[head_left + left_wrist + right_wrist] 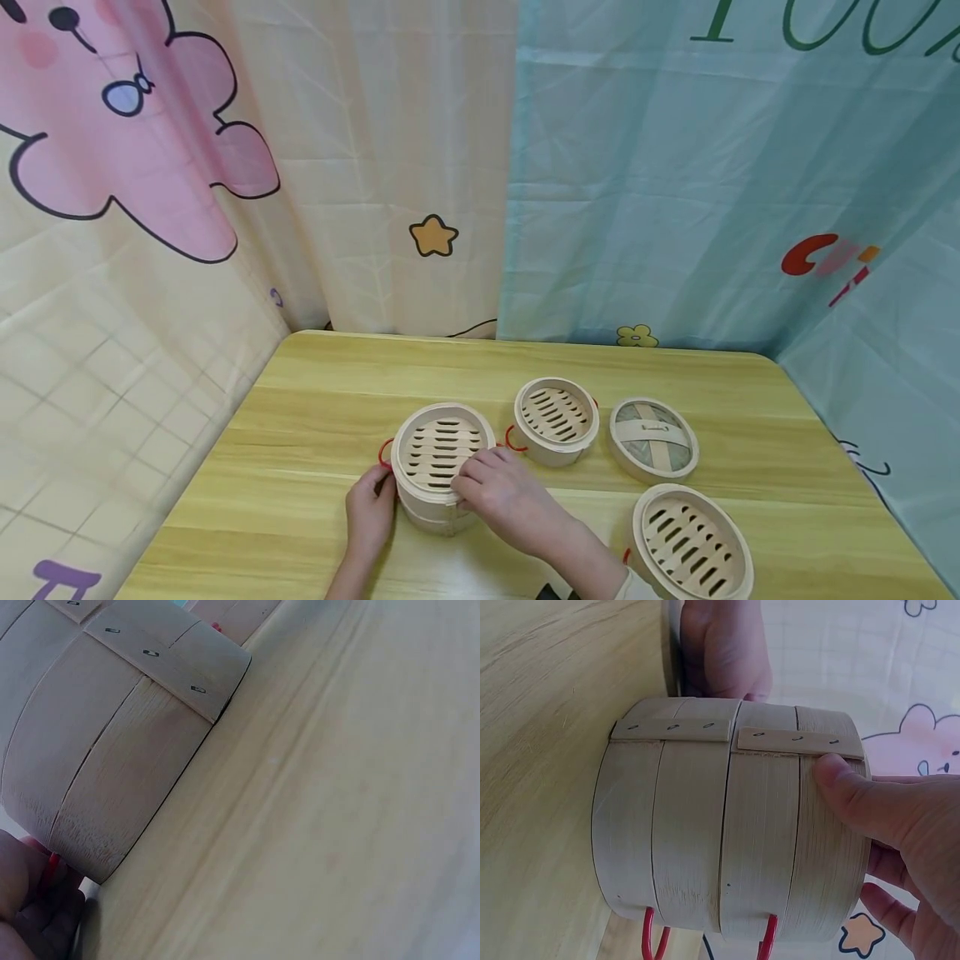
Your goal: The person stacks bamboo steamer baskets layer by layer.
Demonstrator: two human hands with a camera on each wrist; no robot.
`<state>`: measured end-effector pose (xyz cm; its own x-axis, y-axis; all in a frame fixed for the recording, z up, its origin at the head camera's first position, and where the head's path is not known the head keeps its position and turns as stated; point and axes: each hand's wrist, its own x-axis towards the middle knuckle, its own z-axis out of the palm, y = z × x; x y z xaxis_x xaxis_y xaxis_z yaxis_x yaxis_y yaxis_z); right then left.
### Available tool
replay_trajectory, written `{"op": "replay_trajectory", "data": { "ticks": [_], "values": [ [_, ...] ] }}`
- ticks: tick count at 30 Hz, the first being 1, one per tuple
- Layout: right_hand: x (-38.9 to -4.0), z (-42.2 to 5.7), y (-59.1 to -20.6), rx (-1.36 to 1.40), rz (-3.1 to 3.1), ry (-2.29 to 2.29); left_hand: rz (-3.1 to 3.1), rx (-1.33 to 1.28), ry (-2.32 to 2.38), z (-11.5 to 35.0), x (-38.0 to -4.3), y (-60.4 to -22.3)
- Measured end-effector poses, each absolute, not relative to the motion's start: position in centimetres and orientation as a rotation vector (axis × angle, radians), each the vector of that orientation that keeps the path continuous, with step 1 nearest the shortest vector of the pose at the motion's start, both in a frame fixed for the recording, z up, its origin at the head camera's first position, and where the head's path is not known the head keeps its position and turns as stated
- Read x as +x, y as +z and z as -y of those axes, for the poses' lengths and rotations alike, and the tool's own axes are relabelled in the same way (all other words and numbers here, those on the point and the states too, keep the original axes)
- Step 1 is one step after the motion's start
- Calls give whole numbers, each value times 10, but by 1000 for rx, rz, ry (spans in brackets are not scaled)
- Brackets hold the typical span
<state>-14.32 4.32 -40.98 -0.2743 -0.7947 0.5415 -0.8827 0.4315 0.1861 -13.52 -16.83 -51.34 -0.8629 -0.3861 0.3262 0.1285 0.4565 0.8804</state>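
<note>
Steamer stack [746,825]: 2-tier, pale bamboo, slatted top [441,448]; we see R hand [501,493] gripping rim [444,409], L hand [371,512] pinching red loop [50,871].

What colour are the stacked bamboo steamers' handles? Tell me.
The loop handles are red, clearest in the right wrist view.

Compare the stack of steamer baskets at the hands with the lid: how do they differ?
The stack is tall, while the lid is shallow. The stack's top shows open slots; the lid's has crossed bands. The right hand grips the stack and the left hand is at its side, but no hand touches the lid. Both are round, pale and on the table.
</note>
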Motion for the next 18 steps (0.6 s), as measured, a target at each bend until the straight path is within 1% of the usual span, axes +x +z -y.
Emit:
{"op": "replay_trajectory", "data": {
  "ticks": [18],
  "values": [
    [-142,-39,-410,1405,2153,196,2235,222,-1376,169,-135,-512]
  ]
}}
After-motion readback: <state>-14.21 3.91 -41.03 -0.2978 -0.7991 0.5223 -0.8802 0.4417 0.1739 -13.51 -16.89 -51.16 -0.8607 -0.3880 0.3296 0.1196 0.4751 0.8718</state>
